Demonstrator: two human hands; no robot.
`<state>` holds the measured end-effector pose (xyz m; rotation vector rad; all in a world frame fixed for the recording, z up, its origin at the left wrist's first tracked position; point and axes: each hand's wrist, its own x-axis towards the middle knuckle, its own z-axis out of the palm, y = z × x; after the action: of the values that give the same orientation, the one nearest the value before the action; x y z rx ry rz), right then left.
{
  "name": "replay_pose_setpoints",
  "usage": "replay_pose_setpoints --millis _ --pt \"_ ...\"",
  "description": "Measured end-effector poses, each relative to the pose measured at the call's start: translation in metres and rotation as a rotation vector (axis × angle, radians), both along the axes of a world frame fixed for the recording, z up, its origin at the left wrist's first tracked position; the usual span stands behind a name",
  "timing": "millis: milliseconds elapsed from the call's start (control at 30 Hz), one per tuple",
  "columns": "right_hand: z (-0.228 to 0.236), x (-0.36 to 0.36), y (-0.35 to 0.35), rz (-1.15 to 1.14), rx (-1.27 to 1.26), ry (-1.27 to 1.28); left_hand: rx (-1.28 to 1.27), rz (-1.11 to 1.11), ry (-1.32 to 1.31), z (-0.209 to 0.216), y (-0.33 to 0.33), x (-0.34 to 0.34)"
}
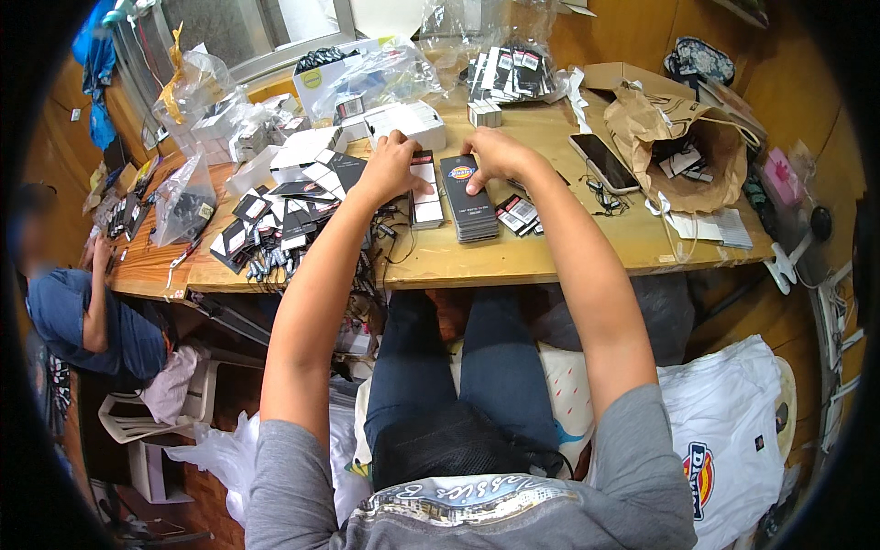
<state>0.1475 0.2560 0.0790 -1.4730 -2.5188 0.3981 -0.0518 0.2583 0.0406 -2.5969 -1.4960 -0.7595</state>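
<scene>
With L hand (394, 167), grasping white-label tag stack (426, 209); with R hand (495, 158), grasping blk tag stack (473, 218) to right, on tbl (605, 246) w/ loose tags (298, 209) at left.

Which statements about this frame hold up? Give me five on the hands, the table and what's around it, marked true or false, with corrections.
1. The right hand touches a stack of dark tags. True.
2. The left hand is holding a pen. False: it is at a stack of black-and-white tags.
3. A phone lies on the table, to the right of both hands. True.
4. The brown paper bag is folded shut. False: its mouth is open, with tags showing inside.
5. Another person, in a blue top, is at the left of the picture. True.
</scene>
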Motion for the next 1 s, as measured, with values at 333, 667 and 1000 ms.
replay_pose_setpoints --millis 333,667,1000 --pt "0.041 0.005 -0.043 0.098 -0.083 1.015 -0.384 -0.144 -1.210 0.058 -0.068 0.020" --pt "-0.017 0.047 -0.073 -0.518 0.092 0.024 -0.475 -0.179 -1.377 0.035 -0.113 0.040" --pt "-0.039 0.061 -0.077 -0.308 -0.124 1.309 -0.290 -0.073 -1.385 0.000 -0.136 0.056"
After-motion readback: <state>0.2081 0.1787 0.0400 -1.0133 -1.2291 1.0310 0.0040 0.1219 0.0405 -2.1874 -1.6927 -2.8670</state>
